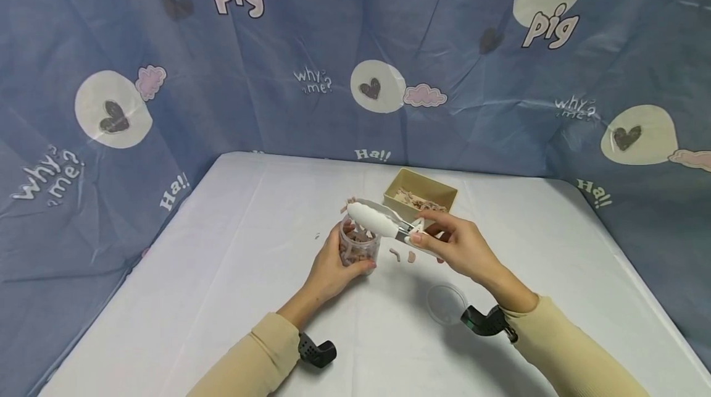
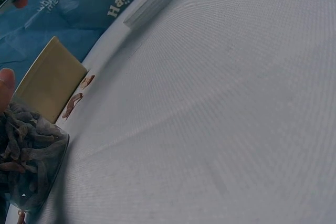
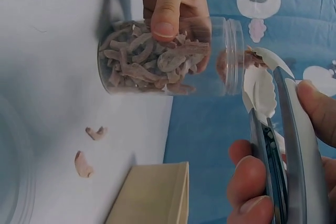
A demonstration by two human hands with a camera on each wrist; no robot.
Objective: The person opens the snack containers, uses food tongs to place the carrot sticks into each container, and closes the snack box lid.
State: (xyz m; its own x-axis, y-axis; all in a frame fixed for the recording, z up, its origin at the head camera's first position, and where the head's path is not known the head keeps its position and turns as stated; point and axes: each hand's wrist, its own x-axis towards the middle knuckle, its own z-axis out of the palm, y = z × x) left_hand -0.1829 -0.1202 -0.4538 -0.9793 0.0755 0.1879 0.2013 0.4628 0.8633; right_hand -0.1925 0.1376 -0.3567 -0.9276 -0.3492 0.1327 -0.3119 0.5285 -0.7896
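Note:
My left hand grips a clear plastic jar around its side, thumb toward me. Brown dried strips fill much of the jar, which is open at the top. My right hand holds metal tongs with white scalloped tips. Between those tips a few dried strips are pinched, right at the jar's mouth. Only a fingertip of the left hand shows in the left wrist view, beside the jar.
A beige box with more strips stands behind the jar, to the right. Loose pieces lie on the white table between them. Nearer me, a round clear lid lies below the right wrist. A blue printed cloth hangs behind.

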